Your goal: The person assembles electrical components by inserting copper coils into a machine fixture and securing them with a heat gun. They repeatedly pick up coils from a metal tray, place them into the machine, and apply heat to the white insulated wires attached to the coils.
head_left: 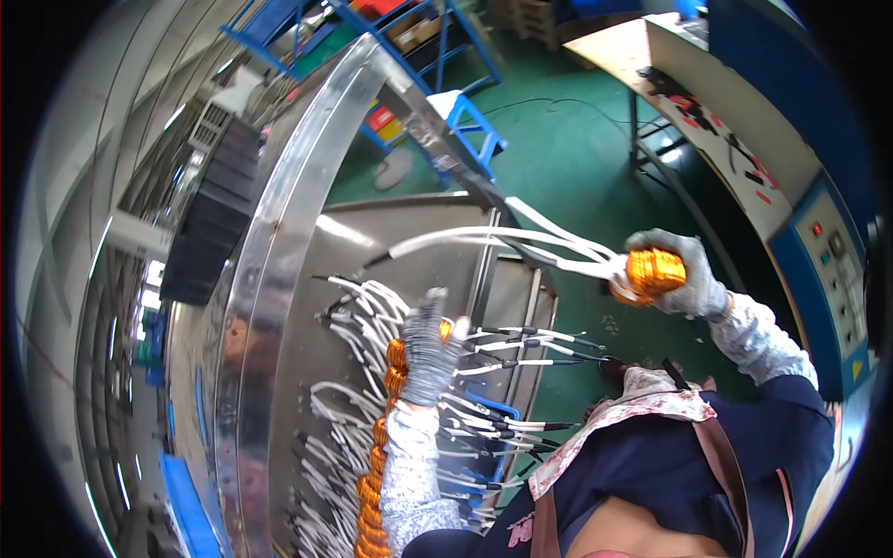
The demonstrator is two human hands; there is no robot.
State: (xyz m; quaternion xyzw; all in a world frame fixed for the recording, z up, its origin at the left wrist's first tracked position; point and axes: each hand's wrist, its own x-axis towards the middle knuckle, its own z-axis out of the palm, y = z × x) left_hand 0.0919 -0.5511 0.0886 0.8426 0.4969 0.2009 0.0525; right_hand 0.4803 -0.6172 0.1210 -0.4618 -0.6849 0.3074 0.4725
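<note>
Head view: shows held coil (657, 268) in right hand (698, 279), out over green floor (558, 158), to the right of metal tray (437, 270). Fingers curled around wound body, firm grasp. At left hand (431, 358): placed over coil row (370, 488), bit of orange visible by fingertips; gripping or just resting, cannot tell.

Handling, judged: likely dense and heavy for its size, stiff in the body. Should take hold by wound body, palm around it, as now; not by leads (586, 269). Looks bendy but springy along leads, likely to swing or snag on neighbours. Probably not brittle, though coating could scuff on metal edges. Might slip a little on smooth windings; helped by knit gloves.

Materials: glossy orange wire, chunky ridged bundle. White sleeving on leads, round, ending in black tips (379, 260). Packed close in coil row, with white leads fanned out to both sides. Bare dull-grey sheet for tray, beside shiny scuffed rail (326, 121). Grey ribbed knit on both hands, thin patterned cloth on sleeves (409, 465).
</note>
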